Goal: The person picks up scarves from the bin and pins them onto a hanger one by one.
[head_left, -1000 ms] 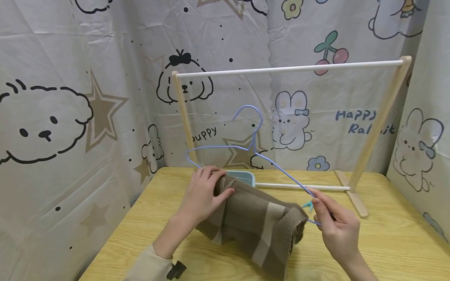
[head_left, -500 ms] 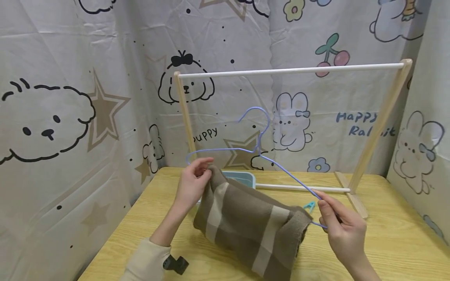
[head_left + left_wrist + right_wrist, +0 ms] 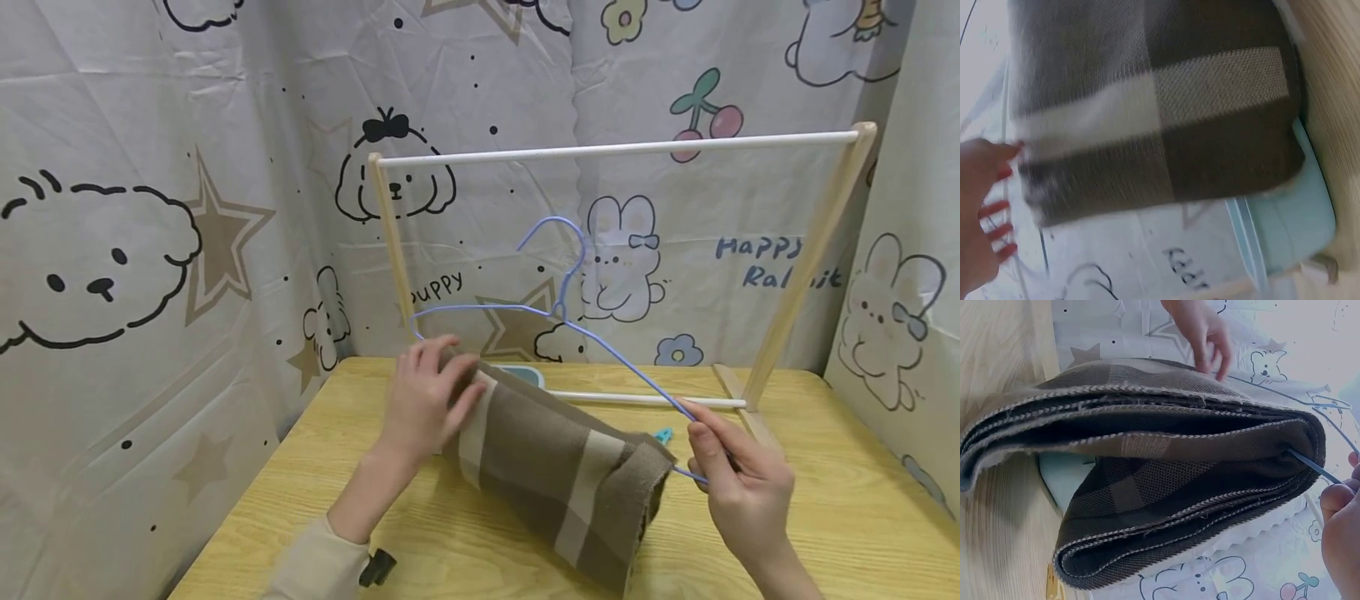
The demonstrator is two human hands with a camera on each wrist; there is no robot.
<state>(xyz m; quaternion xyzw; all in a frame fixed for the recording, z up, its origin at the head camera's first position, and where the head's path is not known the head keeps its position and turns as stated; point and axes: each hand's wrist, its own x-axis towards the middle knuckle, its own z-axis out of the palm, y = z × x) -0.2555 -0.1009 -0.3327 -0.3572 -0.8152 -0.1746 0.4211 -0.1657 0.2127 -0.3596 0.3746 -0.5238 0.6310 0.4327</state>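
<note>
A folded brown and cream plaid scarf (image 3: 540, 442) hangs over the bottom bar of a blue wire hanger (image 3: 487, 307), sloping down to the right. My right hand (image 3: 742, 483) grips the hanger's right corner, thumb on the wire. My left hand (image 3: 423, 396) is at the scarf's upper left end, slightly blurred. In the left wrist view its fingers (image 3: 997, 212) are spread apart, with a fingertip at the scarf's edge. From the right wrist, the scarf's stacked layers (image 3: 1147, 425) show stitched edges, and the hanger bar (image 3: 1316, 465) runs into the fold.
Behind stands a rack with a white top rail (image 3: 615, 152) and wooden posts. A light blue basket (image 3: 528, 377) sits on the table (image 3: 840, 492), partly behind the scarf. A turquoise clip (image 3: 663, 436) lies by the scarf's right end. A yellow clip (image 3: 1054, 587) shows in the right wrist view.
The hanger and scarf have shifted a little to the right with my right hand. My left hand pinched the scarf's left end half a second ago; now its fingers are loosened there.
</note>
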